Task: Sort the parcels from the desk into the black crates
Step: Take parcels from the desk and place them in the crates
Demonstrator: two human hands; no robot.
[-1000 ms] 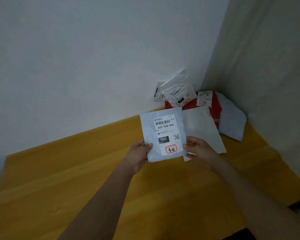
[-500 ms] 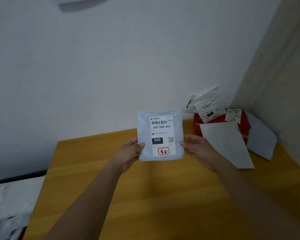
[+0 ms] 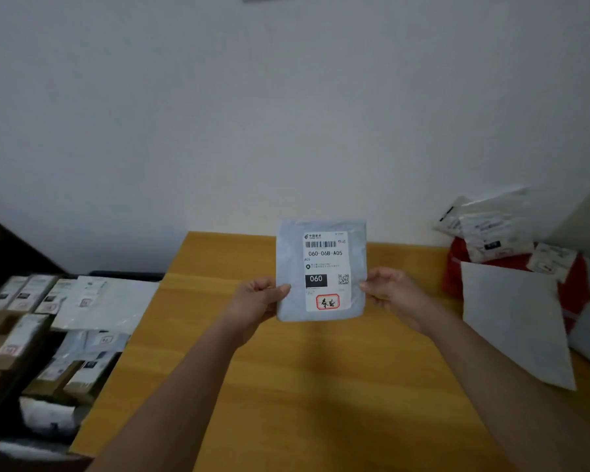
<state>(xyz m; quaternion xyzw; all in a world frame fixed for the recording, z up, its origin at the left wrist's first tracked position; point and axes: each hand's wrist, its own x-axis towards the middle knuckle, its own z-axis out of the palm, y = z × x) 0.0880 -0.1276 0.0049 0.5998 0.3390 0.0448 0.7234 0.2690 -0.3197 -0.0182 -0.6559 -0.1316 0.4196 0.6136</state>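
Raised: one parcel (image 3: 322, 270), two hands.

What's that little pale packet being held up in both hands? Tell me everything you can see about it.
The pale packet is a flat, pale grey-blue mailer, seemingly soft plastic, slightly wrinkled. It is held upright above the wooden desk, label facing the camera. The white label carries a barcode, the code 060-06B-A05, a black box reading 060, a QR code and a red-framed stamp. The left hand pinches its left edge and the right hand its right edge. Nothing else touches it.
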